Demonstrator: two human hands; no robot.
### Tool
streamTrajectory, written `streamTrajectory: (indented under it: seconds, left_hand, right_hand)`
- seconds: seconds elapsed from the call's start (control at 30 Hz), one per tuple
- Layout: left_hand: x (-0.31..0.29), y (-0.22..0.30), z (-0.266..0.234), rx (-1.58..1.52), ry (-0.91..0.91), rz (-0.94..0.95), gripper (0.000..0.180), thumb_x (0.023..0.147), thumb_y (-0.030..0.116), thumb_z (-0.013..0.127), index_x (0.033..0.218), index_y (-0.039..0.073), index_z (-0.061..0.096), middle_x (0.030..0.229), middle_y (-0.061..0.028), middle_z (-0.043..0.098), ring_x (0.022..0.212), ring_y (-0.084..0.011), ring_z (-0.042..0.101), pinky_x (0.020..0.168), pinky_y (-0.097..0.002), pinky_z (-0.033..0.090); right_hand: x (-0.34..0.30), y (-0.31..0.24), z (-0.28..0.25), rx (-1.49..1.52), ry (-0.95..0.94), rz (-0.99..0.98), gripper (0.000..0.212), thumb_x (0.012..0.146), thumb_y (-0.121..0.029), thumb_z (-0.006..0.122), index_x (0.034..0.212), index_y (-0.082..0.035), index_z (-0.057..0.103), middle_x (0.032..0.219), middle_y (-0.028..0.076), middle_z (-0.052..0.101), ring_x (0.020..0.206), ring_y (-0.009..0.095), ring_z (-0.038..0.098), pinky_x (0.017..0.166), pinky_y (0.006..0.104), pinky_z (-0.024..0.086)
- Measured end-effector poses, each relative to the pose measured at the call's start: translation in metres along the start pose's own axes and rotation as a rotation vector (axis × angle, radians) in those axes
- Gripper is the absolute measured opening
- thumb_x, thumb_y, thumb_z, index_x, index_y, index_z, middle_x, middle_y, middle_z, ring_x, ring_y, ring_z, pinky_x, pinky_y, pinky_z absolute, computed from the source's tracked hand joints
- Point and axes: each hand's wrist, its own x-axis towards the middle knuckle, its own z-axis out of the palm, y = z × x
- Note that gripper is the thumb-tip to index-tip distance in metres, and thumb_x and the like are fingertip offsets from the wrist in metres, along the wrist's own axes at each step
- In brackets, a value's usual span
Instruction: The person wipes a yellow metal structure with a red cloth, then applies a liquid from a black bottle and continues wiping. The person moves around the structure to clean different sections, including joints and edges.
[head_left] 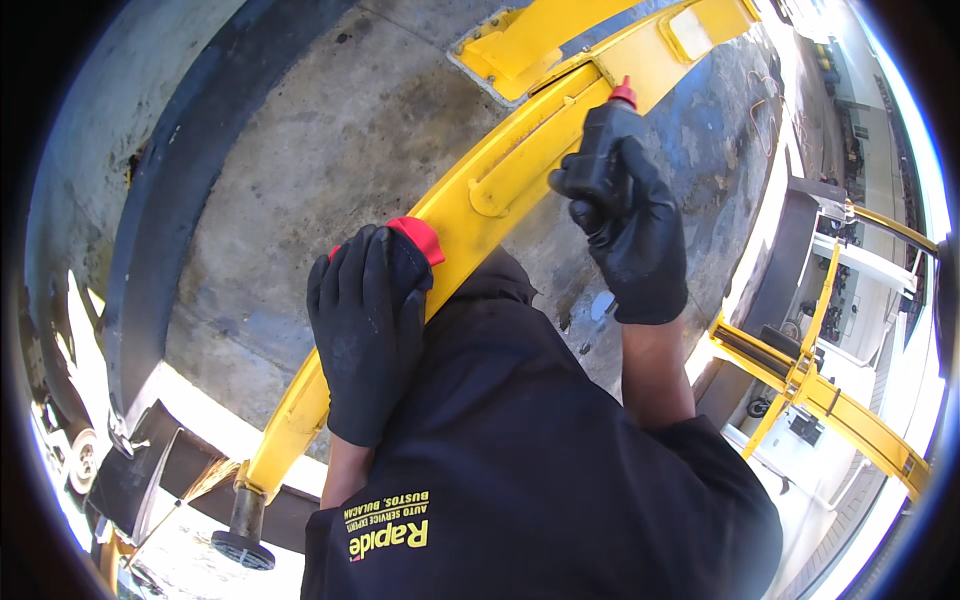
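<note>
Both of my hands wear black gloves. My left hand (366, 320) is closed over a red cloth (424, 240), pressing it against the yellow steel lift arm (520, 165). Most of the cloth is hidden beneath the fingers. Over the far right side of the arm, my right hand (640, 240) grips a small black squeeze bottle (606, 140). Its red nozzle (625, 92) points upward, away from me. The lift arm slants from the lower left to the upper right and ends near me in a round black pad (243, 550).
Stained concrete floor (290, 170) lies under the arm. A yellow base plate (515, 60) is fixed at the far end. A dark curved band (190, 170) runs along the left. More yellow lift parts (790, 375) stand at right, and straw bristles (208, 478) show at lower left.
</note>
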Motion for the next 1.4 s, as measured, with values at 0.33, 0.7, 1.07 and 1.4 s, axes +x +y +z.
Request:
streamTrajectory:
  seconds: [0.33,0.7,1.07,1.4]
  left_hand:
    - [-0.005,-0.003,0.001,-0.091,0.018,-0.122,0.062,0.094,0.021,0.074,0.151,-0.001,0.062,0.146,-0.0211,0.070,0.135,-0.0451,0.065,0.122,-0.0580,0.047]
    - [0.000,-0.005,0.002,-0.084,-0.006,-0.150,0.058,0.101,0.031,0.070,0.150,-0.001,0.065,0.145,-0.0217,0.071,0.131,-0.0458,0.069,0.119,-0.0601,0.049]
    - [-0.009,-0.005,0.003,-0.144,0.029,-0.246,0.058,0.102,0.035,0.071,0.149,0.001,0.067,0.144,-0.0208,0.072,0.130,-0.0452,0.069,0.119,-0.0593,0.050]
    - [-0.012,-0.017,0.009,-0.134,0.032,-0.138,0.062,0.099,0.031,0.076,0.152,0.002,0.065,0.145,-0.0204,0.071,0.132,-0.0440,0.068,0.120,-0.0587,0.048]
  right_hand:
    - [0.052,0.023,-0.011,-0.132,-0.206,-0.115,0.046,0.122,-0.017,0.052,0.164,0.002,0.044,0.148,0.022,0.065,0.129,0.037,0.075,0.101,0.0365,0.069]
    - [0.069,-0.015,0.003,0.149,-0.096,0.121,0.050,0.122,-0.026,0.053,0.158,0.009,0.048,0.132,0.027,0.074,0.118,0.039,0.078,0.080,0.0332,0.070]
    - [0.077,-0.028,0.002,0.395,-0.160,0.305,0.052,0.123,-0.031,0.048,0.161,0.004,0.052,0.141,0.028,0.071,0.124,0.042,0.073,0.074,0.0357,0.067]
    - [0.087,-0.040,-0.005,0.596,-0.220,0.384,0.045,0.121,-0.021,0.050,0.156,0.005,0.060,0.138,0.027,0.070,0.126,0.041,0.074,0.081,0.0347,0.070]
